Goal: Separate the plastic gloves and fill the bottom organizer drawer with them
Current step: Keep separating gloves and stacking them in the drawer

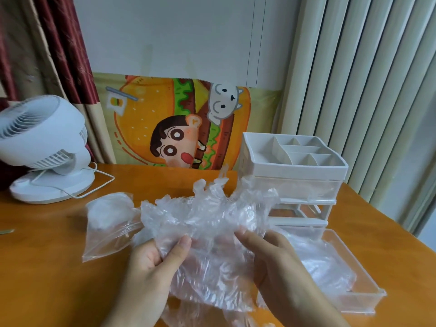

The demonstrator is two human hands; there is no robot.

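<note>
The tabletop (59,267) carries everything, and its widest bare stretch lies to the left and front-left, so there is room there to spread or set things down. At the right sits the white organizer (297,175), its open top tray divided into compartments, close to the tabletop's right edge. Its bottom drawer (354,296) is pulled well out toward the person, probably so gloves can be dropped straight in; some crumpled clear plastic already lies inside it. The drawer's front lip sits near the right forearm, leaving little slack on that side.

A white fan (44,149) stands at the far left, well apart from the work, its cord trailing over the tabletop.

The bunch of plastic gloves (207,220) is held up over the middle of the tabletop, just beside the open drawer, which keeps the carry short. A clear zip bag (106,232) lies flat to the left, touching the bunch.

The left hand (151,263) grips the lower edge of the bunch, thumb on top. The right hand (271,253) pinches the film next to it, seemingly to peel one glove free. Thin film clings, so separating likely needs a slow pull.
</note>
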